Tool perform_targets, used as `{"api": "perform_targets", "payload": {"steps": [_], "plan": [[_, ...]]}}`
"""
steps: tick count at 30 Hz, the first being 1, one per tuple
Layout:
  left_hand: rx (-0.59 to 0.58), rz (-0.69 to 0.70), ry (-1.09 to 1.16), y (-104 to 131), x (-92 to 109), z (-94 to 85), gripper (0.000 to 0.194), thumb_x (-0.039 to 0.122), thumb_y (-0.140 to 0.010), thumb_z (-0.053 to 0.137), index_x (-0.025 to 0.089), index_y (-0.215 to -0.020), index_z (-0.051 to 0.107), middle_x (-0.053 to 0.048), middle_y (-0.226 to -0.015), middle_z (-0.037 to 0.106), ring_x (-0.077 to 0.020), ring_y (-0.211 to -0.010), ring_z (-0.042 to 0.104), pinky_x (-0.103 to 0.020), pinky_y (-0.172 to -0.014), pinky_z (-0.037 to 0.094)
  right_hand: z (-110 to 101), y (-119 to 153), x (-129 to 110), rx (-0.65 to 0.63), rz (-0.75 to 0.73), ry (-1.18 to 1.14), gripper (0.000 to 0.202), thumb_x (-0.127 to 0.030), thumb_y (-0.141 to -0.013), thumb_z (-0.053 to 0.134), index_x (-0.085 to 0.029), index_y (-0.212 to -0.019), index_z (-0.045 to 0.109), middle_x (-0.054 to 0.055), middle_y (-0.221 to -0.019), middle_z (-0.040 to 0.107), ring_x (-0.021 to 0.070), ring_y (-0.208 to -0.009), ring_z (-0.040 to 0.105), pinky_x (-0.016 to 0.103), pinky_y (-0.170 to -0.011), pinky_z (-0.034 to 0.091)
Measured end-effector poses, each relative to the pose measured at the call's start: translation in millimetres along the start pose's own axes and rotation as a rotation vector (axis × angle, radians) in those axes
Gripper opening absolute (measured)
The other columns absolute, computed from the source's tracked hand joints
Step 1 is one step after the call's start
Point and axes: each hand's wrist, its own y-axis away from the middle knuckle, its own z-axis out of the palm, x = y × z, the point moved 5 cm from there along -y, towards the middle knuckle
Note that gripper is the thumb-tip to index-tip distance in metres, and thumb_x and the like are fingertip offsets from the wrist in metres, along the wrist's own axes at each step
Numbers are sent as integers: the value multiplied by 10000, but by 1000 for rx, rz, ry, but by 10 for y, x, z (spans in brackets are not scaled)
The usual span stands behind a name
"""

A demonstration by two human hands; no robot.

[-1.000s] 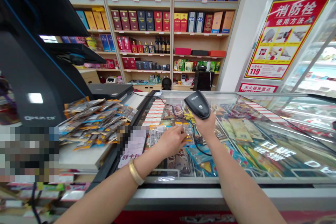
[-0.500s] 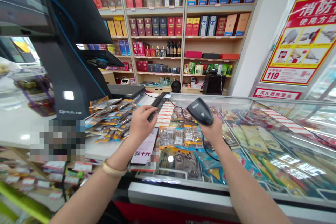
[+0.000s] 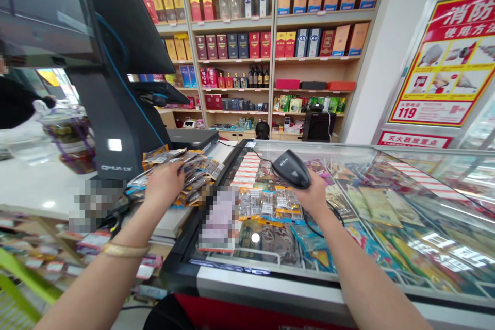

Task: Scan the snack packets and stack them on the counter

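Note:
My right hand (image 3: 313,193) is wrapped round the handle of a black barcode scanner (image 3: 292,169), held above the glass top of a display case. The scanner's cable hangs in a loop beside my wrist. My left hand (image 3: 165,183) is on a pile of small snack packets (image 3: 199,178) with silver, orange and blue wrapping. Its fingers are curled and closed at a packet in the pile; the fingertips are partly hidden. Several similar packets (image 3: 268,203) lie in a row on the glass. A phone (image 3: 220,216), partly blurred out, lies left of them.
A black checkout terminal (image 3: 116,113) stands at the left on the white counter (image 3: 42,175). Tied jars (image 3: 75,139) stand behind it. The glass display case (image 3: 386,191) holds bagged goods. Shelves of boxes (image 3: 255,20) line the back. A person's dark sleeve (image 3: 15,100) shows far left.
My left hand has moved left from above the phone onto the pile of snack packets. My right hand still holds the scanner in nearly the same place. The view has shifted slightly.

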Motion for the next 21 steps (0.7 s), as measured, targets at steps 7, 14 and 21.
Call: {"api": "perform_targets", "payload": {"steps": [7, 14, 21], "plan": [[331, 130, 530, 498, 395, -65, 328, 245, -867, 445, 251, -1092, 684, -65, -1192, 654, -229, -1078, 615, -366, -950, 476, 11, 12, -32, -34, -32, -5, 191, -292, -686, 626, -206, -856, 635, 59, -795, 692, 229, -721, 632, 318, -664, 490], [191, 215, 801, 902, 790, 134, 330, 333, -741, 700, 254, -1060, 679, -88, -1313, 577, -275, -1199, 550, -440, -1059, 418, 66, 9, -118, -162, -146, 0, 197, -216, -676, 612, -208, -870, 644, 59, -809, 688, 231, -756, 645, 310, -675, 489], [206, 189, 827, 962, 800, 209, 159, 286, -758, 681, 245, -911, 693, -96, -1284, 557, -277, -1222, 518, -444, -1059, 406, 155, 60, -276, -370, -253, 59, 239, -183, -649, 597, -209, -878, 656, 54, -807, 685, 211, -748, 633, 293, -680, 474]]}}
